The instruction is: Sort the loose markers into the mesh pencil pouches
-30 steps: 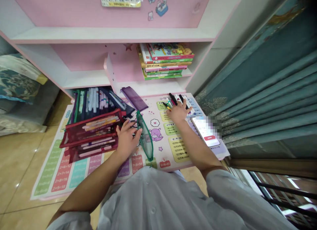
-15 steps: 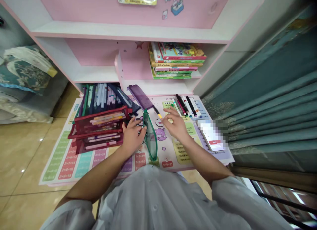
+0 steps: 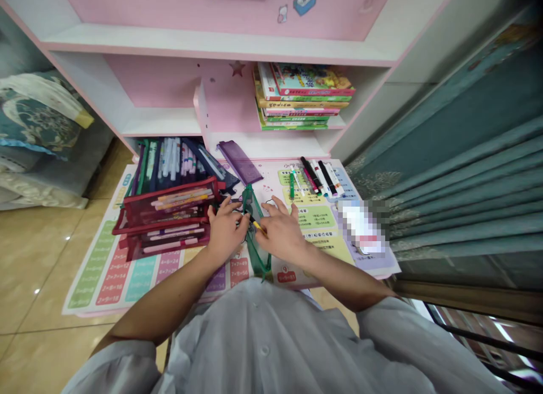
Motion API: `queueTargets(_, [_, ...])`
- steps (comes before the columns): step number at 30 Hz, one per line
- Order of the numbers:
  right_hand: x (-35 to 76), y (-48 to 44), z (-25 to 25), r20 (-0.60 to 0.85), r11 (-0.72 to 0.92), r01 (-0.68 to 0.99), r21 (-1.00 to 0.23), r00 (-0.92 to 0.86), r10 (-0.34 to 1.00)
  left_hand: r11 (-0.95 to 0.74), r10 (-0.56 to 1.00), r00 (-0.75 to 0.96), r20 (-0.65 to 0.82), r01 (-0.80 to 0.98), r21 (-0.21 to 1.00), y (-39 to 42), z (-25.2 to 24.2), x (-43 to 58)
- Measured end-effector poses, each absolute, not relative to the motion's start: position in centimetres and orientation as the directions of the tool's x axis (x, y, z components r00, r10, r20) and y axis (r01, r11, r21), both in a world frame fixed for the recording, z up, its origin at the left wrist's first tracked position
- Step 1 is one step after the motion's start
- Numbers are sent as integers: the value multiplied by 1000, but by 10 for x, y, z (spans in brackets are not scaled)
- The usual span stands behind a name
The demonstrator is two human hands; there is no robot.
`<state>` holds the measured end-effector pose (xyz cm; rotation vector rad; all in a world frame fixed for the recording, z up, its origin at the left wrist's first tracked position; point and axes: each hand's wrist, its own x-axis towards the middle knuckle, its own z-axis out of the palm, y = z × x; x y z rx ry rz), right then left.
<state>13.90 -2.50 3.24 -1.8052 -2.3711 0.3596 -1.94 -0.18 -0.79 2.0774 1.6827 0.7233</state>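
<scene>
A green mesh pencil pouch (image 3: 258, 259) stands on the desk in front of me, its zip edge upward. My left hand (image 3: 227, 228) pinches the pouch's left side, with the other fingers spread. In my right hand (image 3: 282, 232) is a black pen with a yellow band (image 3: 257, 225), held between thumb and fingers. Its dark end is at the pouch's opening, between both hands; how far it reaches inside is hidden. A flat purple mesh pouch (image 3: 240, 162) lies just beyond the green one.
Red mesh pouches (image 3: 139, 206) with pens lie at left, before dark blue pouches (image 3: 155, 167) of markers. Several loose markers (image 3: 324, 178) and a green pen (image 3: 292, 186) lie at right, near a phone (image 3: 360, 227). Stacked books (image 3: 303, 105) sit on the shelf behind.
My right hand has brought the black pen from near the purple pouch down and left to the green pouch's opening. My left hand stays on the green pouch.
</scene>
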Motion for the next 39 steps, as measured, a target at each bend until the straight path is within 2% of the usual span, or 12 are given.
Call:
queueTargets(7, [125, -11, 19, -73, 258, 943, -210, -278, 958, -232, 971, 159, 178, 801, 551, -1, -12, -19])
queueTargets(11, [126, -8, 8, -94, 249, 932, -263, -282, 955, -209, 976, 142, 165, 817, 537, 0, -13, -19])
queueTargets(13, [132, -2, 5, -54, 232, 917, -325, -263, 963, -214, 975, 145, 168, 815, 539, 1, -12, -19])
queueTargets(16, [151, 16, 2, 123, 137, 910, -391, -96, 988, -217, 975, 154, 158, 806, 551, 1, -11, -20])
queueTargets(19, [179, 44, -6, 287, -58, 927, -372, 174, 942, -202, 979, 148, 141, 803, 561, 1, -9, -20])
queueTargets(23, [210, 72, -21, 245, -289, 911, -295, 364, 899, -196, 980, 144, 137, 800, 567, 0, -8, -19])
queueTargets(27, [221, 82, -32, 129, -390, 896, -213, 422, 898, -193, 981, 141, 135, 802, 566, 0, -8, -19])
queueTargets(32, [223, 85, -35, 23, -400, 899, -177, 410, 912, -197, 980, 137, 146, 795, 573, 1, -9, -20])
queueTargets(34, [220, 83, -31, 29, -373, 906, -198, 386, 922, -198, 979, 136, 150, 793, 576, 1, -11, -20])
queueTargets(39, [196, 56, -6, 172, -194, 892, -407, 284, 943, -213, 975, 138, 173, 794, 569, 1, -15, -21])
